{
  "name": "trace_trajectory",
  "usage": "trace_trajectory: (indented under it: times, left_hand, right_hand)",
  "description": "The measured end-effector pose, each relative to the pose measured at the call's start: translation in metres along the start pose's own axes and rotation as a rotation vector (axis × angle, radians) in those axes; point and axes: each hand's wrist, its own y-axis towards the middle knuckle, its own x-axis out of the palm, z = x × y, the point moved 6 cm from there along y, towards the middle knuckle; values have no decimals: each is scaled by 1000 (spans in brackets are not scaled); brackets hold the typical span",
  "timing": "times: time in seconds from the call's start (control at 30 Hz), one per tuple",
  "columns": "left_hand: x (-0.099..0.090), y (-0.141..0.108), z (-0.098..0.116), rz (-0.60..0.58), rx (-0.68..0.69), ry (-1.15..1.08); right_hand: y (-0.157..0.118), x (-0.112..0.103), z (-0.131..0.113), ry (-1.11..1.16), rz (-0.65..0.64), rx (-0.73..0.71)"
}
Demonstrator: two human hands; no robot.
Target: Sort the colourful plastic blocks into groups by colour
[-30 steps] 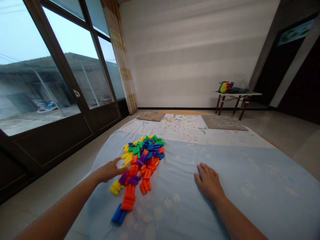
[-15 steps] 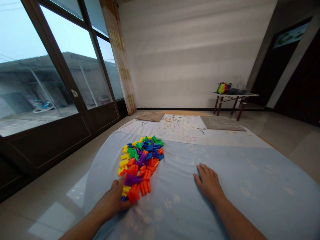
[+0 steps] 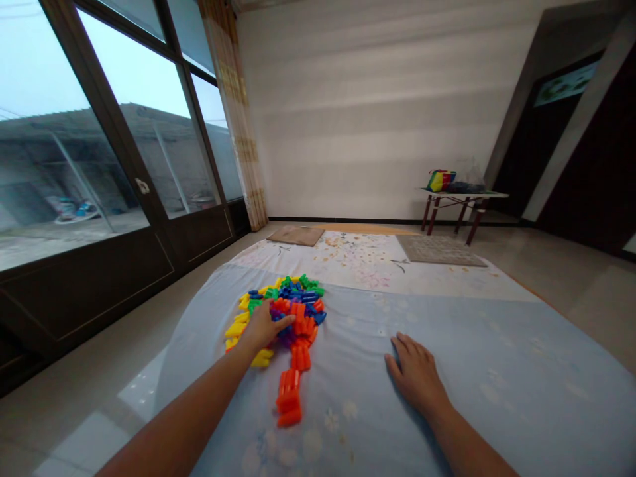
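Observation:
A pile of small plastic pieces in yellow, green, blue, purple and orange lies on the light blue sheet, left of the middle. My left hand reaches over the pile, its fingers down among the pieces and curled; what they hold, if anything, is hidden. Some orange pieces lie in a group nearer to me, below the pile. My right hand rests palm down on the sheet to the right, fingers apart, holding nothing.
Two flat boards, a brown one and a greyish one, lie at the far end of the sheet. A small table with a colourful bag stands by the back wall. Glass doors are on the left.
My left hand has moved forward from the near edge of the pile to its middle. Orange pieces now lie apart at the near side. My right hand has stayed in place.

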Motion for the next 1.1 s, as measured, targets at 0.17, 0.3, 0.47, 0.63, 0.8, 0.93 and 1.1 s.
trace_trajectory:
  times: [0.17,0.3,0.47,0.63,0.8,0.93,1.1]
  left_hand:
    - [-29,40,-10,182,-33,0]
    - [-44,65,-55,216,-178,25]
    - [-38,93,-92,155,-331,51]
    - [-22,116,-93,71,-408,69]
    - [-11,131,-87,-37,-439,73]
    - [-6,135,-77,-144,-402,0]
    - [1,124,-60,-211,-384,-238]
  right_hand:
    - [0,1,0,-9,5,-4]
    - [0,1,0,1,25,3]
    - [0,6,1,19,42,14]
    - [3,15,4,6,13,18]
    - [6,21,9,-22,-37,30]
    - [6,24,10,-14,-47,30]
    - [5,25,11,-8,10,26]
